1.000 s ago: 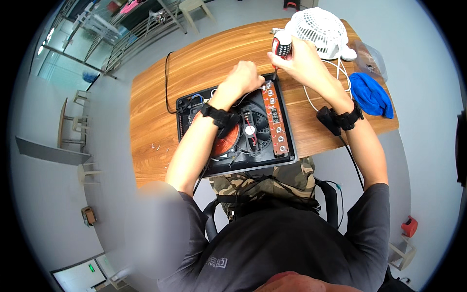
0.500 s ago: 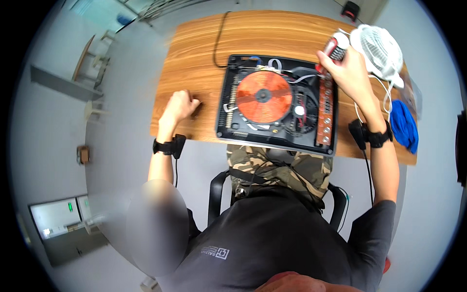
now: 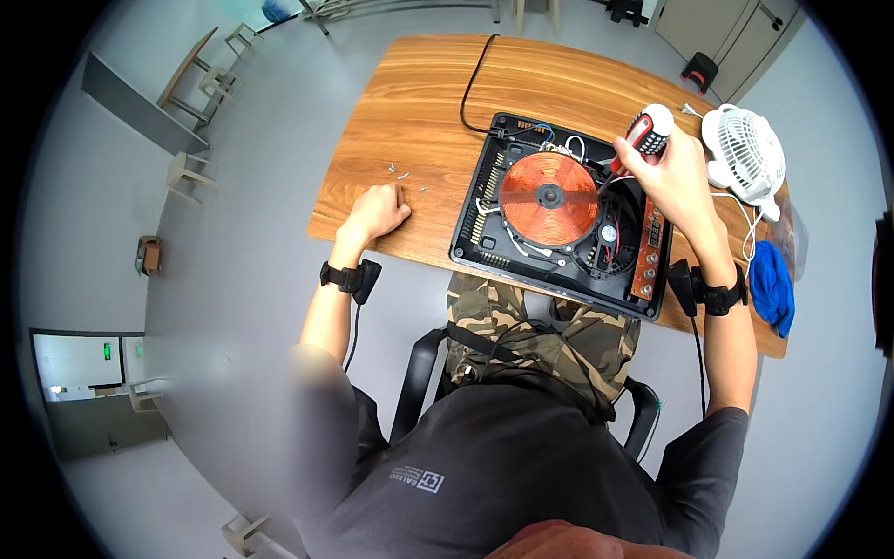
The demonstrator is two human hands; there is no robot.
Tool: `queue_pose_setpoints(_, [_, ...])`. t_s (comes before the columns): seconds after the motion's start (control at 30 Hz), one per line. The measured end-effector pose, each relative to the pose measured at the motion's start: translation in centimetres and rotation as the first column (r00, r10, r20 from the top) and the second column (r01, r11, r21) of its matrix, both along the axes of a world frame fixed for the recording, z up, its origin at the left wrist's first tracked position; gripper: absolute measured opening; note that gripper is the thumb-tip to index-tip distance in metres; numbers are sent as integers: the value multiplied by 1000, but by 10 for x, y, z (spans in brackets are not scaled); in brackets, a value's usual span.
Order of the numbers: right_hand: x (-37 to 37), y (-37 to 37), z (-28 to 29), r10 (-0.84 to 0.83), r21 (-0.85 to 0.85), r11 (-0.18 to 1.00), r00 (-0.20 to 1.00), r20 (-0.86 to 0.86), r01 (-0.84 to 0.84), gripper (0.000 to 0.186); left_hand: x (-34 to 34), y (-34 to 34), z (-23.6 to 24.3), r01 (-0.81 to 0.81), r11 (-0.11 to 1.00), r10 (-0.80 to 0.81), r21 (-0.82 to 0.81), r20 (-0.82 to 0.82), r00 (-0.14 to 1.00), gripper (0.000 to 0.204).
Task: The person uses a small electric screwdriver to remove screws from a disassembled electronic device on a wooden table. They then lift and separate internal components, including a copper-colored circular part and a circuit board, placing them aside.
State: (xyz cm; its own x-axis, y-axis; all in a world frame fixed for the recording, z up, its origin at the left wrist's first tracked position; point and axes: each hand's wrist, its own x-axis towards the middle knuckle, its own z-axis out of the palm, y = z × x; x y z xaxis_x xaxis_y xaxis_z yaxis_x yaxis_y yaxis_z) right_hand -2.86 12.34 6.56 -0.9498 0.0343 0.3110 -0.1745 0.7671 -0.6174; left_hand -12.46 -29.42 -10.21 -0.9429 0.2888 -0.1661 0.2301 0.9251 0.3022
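Note:
An opened induction cooker (image 3: 470, 244) lies at the table's front edge, its round copper coil (image 3: 549, 224) and inner parts bare. My right hand (image 3: 678, 177) is closed round the handle of a screwdriver (image 3: 650, 129), which is red, black and white. The tool slants down to the left, its shaft toward the gap between the coil and the black fan (image 3: 626, 244); what the tip touches is too small to tell. Left of the cooker, my left hand (image 3: 377, 212) rests on the wood as a loose fist. Several tiny pale pieces, perhaps screws (image 3: 402, 175), lie beside it.
An orange control board (image 3: 645, 270) runs along the cooker's right side. Beyond my right hand stand a white fan (image 3: 745, 149) with its cord and a blue cloth (image 3: 772, 289). A black power cord (image 3: 467, 88) trails over the wooden table (image 3: 410, 93) from the cooker's back.
The screwdriver in my right hand has shifted left, from over the control board to the coil's right edge. The whole view has swung, and my left fist stays on the table.

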Motion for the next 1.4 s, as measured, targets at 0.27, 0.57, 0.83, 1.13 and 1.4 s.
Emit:
queue_pose_setpoints(0.27, [11,30,-8,-78,31,996,996,-39,79,32,-2,-21,9,5,990,-5,144,-3,1000,17])
queue_pose_setpoints(0.57, [79,109,-21,-256,-205,938,958,132,279,20,26,38,63,125,987,-100,105,-217,971,23])
queue_pose_setpoints(0.83, [114,123,-78,-264,-44,951,874,407,308,33,78,281,78,538,811,-495,230,-222,840,29])
queue_pose_setpoints(1.13, [127,119,-82,-245,-130,935,868,433,329,35,91,389,44,528,848,-504,41,-240,829,57])
queue_pose_setpoints(1.4, [122,117,-90,-177,-188,945,903,392,267,32,98,392,47,478,874,-485,-82,-178,856,71])
